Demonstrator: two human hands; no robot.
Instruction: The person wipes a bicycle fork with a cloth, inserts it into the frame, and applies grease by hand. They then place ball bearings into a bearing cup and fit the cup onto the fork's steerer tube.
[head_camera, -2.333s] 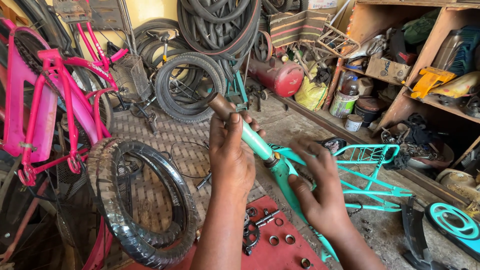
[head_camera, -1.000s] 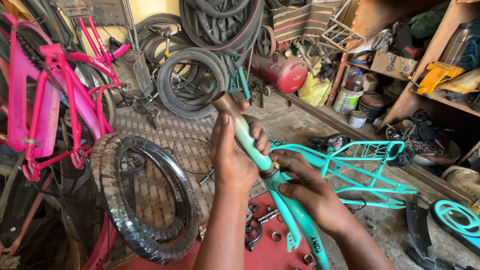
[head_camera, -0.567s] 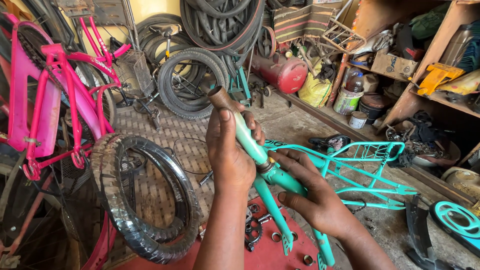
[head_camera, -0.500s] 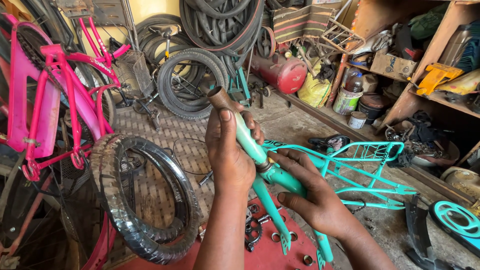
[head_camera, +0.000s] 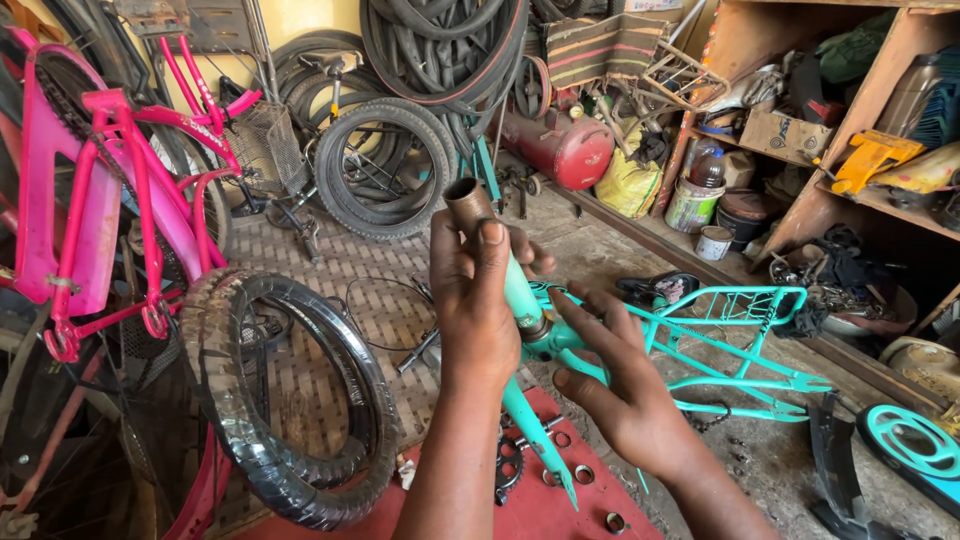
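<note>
The person's left hand (head_camera: 478, 300) is wrapped round the upper part of a turquoise painted metal bicycle fork (head_camera: 520, 300), fingers (head_camera: 490, 250) closed tight on its tube, so the fork stands tilted with its bare brownish metal steerer end (head_camera: 466, 202) pointing up and away. The right hand (head_camera: 625, 385) sits just to the right, lower down at the fork's crown, its fingers spread and only loosely curled, tips touching the crown rather than clamped round it. The fork's blades run down toward the near edge, over a red mat (head_camera: 560, 505) on the floor where small metal rings (head_camera: 583, 474) and a dark toothed chainwheel (head_camera: 508, 465) lie scattered.

Behind the hands, to the right, a turquoise metal bicycle frame (head_camera: 730, 340) with a wire rear rack lies on its side on the concrete floor. To the left, a black knobbly rubber tyre (head_camera: 300, 400) leans upright, close to a bright pink bicycle frame (head_camera: 110, 210). At the far wall hang loops of black tyres (head_camera: 440, 50), with a red cylindrical tank (head_camera: 560, 150) beneath them. Wooden shelves (head_camera: 850, 190) on the right are crammed with tins and tools.
</note>
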